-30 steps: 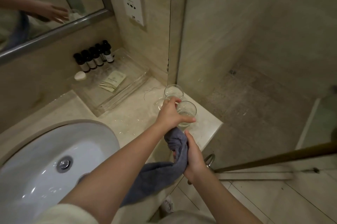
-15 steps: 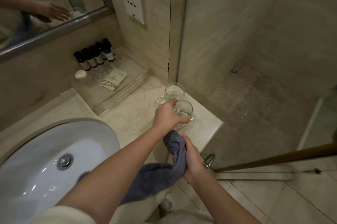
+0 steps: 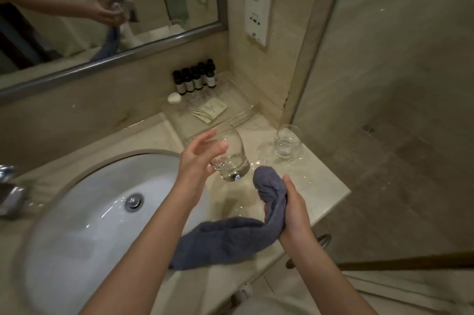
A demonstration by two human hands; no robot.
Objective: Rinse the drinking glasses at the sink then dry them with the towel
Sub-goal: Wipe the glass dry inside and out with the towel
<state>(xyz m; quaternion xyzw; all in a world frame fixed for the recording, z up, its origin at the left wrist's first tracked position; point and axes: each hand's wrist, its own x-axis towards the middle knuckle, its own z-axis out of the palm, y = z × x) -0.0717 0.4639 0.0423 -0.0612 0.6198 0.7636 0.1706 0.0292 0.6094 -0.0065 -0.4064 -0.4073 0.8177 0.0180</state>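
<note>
My left hand [image 3: 198, 158] holds a clear drinking glass [image 3: 234, 158] tilted in the air over the wet counter, between the sink and the counter's right end. Its thumb lies across the glass's side. A second clear glass [image 3: 286, 144] stands upright on the counter by the wall corner. My right hand [image 3: 295, 208] grips a grey-blue towel [image 3: 230, 240]; the bunched end sticks up just right of the held glass, and the rest trails down over the counter's front edge. The white sink [image 3: 84, 214] lies at the lower left.
A clear tray [image 3: 225, 119] at the back holds several small dark bottles [image 3: 195, 79], a white soap and a paper packet. A chrome tap [image 3: 10, 186] shows at the far left. Water lies on the marble counter [image 3: 318, 181]. A glass shower partition stands to the right.
My left hand has lifted the nearer glass off the counter and brought it left, towards the sink, tilting it. My right hand has raised the towel's bunched end beside it. The view has shifted left.
</note>
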